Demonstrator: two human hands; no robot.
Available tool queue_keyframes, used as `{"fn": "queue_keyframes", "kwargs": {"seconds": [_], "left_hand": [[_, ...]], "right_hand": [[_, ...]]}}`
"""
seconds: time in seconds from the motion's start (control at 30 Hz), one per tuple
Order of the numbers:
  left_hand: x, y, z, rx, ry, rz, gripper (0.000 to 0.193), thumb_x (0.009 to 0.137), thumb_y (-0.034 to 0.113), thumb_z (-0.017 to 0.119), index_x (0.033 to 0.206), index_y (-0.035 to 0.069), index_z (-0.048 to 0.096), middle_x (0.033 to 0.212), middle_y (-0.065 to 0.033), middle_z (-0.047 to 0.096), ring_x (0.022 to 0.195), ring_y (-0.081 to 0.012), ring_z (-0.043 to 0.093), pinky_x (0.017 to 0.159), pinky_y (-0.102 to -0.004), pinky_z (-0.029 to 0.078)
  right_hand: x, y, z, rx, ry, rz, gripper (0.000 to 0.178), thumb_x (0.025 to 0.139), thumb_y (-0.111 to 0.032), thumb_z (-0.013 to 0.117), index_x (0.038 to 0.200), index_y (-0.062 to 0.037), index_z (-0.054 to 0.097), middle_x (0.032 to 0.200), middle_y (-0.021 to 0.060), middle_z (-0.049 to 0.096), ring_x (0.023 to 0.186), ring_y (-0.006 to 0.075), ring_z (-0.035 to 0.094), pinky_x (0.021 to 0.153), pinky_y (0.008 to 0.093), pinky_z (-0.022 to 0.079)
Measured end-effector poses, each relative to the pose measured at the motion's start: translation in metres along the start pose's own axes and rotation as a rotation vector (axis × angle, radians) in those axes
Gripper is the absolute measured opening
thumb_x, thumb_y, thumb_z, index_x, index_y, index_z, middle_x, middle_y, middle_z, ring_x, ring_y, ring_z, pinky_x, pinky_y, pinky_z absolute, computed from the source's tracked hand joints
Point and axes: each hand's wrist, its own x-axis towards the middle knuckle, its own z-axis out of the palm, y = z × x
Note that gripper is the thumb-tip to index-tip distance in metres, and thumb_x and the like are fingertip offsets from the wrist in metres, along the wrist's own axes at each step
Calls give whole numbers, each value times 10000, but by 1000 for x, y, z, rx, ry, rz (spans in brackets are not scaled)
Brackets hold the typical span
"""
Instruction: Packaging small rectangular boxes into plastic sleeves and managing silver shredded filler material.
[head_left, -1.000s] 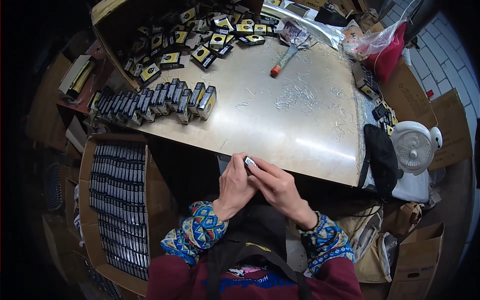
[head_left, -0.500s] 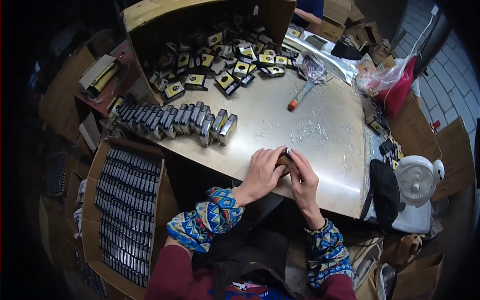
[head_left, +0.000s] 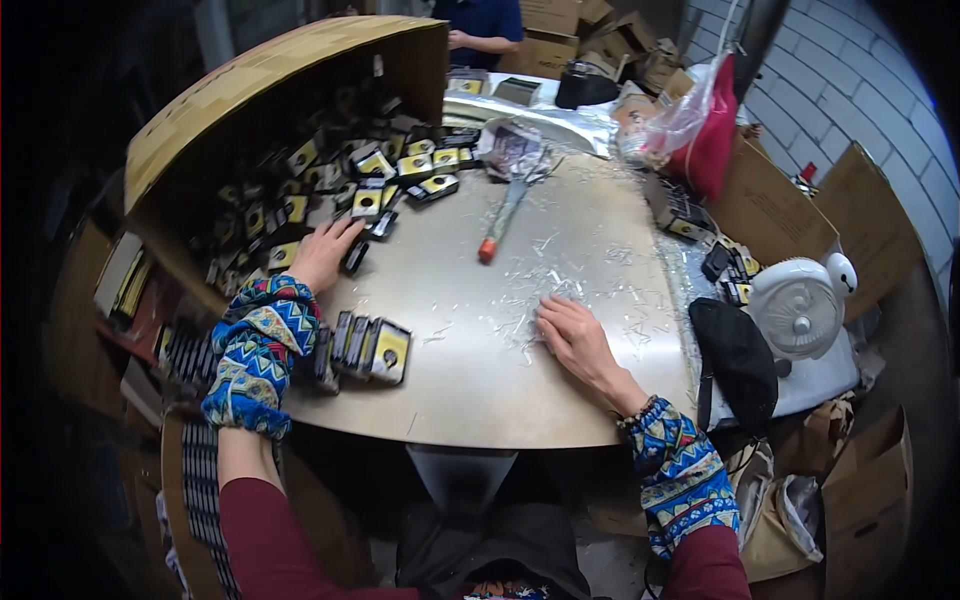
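My left hand [head_left: 322,255] reaches to the near edge of a loose pile of small black-and-yellow boxes [head_left: 367,203]. Its fingers are spread, and no box is held in it. Another small box [head_left: 355,258] lies just beside its fingers. On the metal tabletop, my right hand [head_left: 577,340] rests at the edge of scattered clear plastic slivers [head_left: 545,285]. Its fingers are curled together, and whatever may be between them is hidden. Upright boxes [head_left: 388,350] stand in a row below my left forearm, which partly covers the row.
A large carton [head_left: 290,55] lies on its side around the pile. An orange-tipped, wrapped tool [head_left: 490,245] lies mid-table. To the right are a black pouch [head_left: 735,360] and a white fan [head_left: 800,310]. A carton of packed boxes [head_left: 175,470] sits lower left. Another person's arm [head_left: 480,42] shows beyond.
My hands have parted from the small box they held together. The left moved up and left to the pile; the right moved onto the slivers. The view has shifted.
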Motion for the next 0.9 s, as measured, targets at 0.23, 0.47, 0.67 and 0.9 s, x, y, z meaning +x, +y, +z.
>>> {"fn": "queue_keyframes", "kwargs": {"seconds": [0.23, 0.47, 0.67, 0.9], "left_hand": [[24, 2, -19, -152, -18, -130, 565, 745, 180, 630, 1260, 25, 456, 1206, -186, 538, 1132, -357, 513, 954, -411, 423], [-57, 33, -72, -1357, 137, -482, 345, 940, 333, 474, 970, -4, 542, 876, -91, 599, 647, -178, 618, 542, -279, 485], [-166, 134, -90, -2001, 211, -688, 256, 948, 212, 528, 1128, 33, 498, 974, -85, 623, 787, -168, 650, 634, -309, 586], [-302, 202, 37, -2039, 38, -1005, 245, 959, 191, 486, 1164, 64, 532, 1055, -17, 604, 957, -122, 601, 835, -292, 500]], "right_hand": [[42, 22, 26, -297, -319, 106, 524, 991, -418, 377, 1413, -109, 400, 1498, 220, 276, 1398, 397, 219, 1134, 517, 165], [0, -32, 23, -9, -527, -45, 488, 1001, -362, 389, 1410, -96, 409, 1493, 232, 280, 1417, 366, 197, 1143, 517, 140], [-11, -32, 33, -74, -89, 138, 389, 997, -236, 452, 1333, -47, 496, 1399, 195, 454, 1362, 320, 351, 1136, 498, 201], [-16, -61, 42, -36, -223, 28, 474, 961, -331, 502, 1369, -92, 465, 1440, 211, 389, 1369, 346, 323, 1137, 470, 211]]}}
